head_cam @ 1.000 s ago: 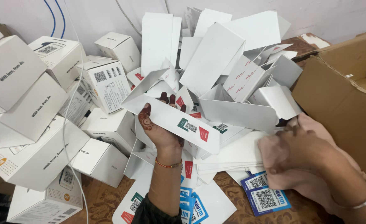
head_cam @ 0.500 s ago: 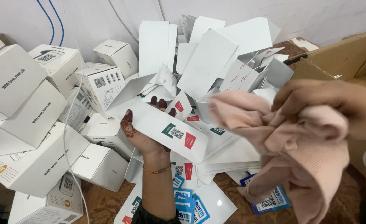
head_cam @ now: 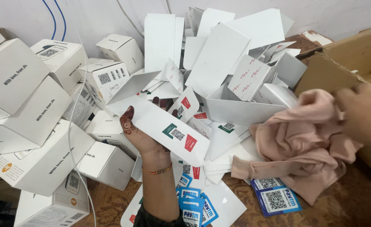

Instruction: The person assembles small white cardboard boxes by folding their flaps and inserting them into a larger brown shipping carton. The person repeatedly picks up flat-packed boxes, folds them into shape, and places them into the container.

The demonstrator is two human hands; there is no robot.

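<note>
Left hand: my left hand (head_cam: pixel 141 138) reaches up from the bottom edge, palm toward me, a thin orange-red bangle (head_cam: pixel 157 170) at the wrist.
Left grip: closed on a flat white carton (head_cam: pixel 160 126), thumb on its left end, fingertips showing above its upper edge.
Flat white carton: long, unfolded, tilted down to the right; it carries a green patch, a square code and a red patch. It sits in front of the pile, at centre frame.
Right hand: my right hand (head_cam: pixel 362 113) enters from the right edge, blurred.
Right grip: closed on a pink cloth (head_cam: pixel 303 143), which is bunched at the fingers; I cannot tell the exact finger positions.
Pink cloth: crumpled, hanging down and left from my grip, its lower folds over the blue code cards (head_cam: pixel 276 199) and the edge of the pile.
Pile: loose flat white cartons (head_cam: pixel 231 54), heaped against the wall behind my left hand.
Assembled boxes: closed white boxes (head_cam: pixel 30 122) stacked at left, a white cable (head_cam: pixel 74 126) trailing across them.
Brown cardboard box (head_cam: pixel 341 63): open, at upper right, beside my right hand.
Counter (head_cam: pixel 110 201): brown patterned surface, showing at the bottom between boxes and cards.
</note>
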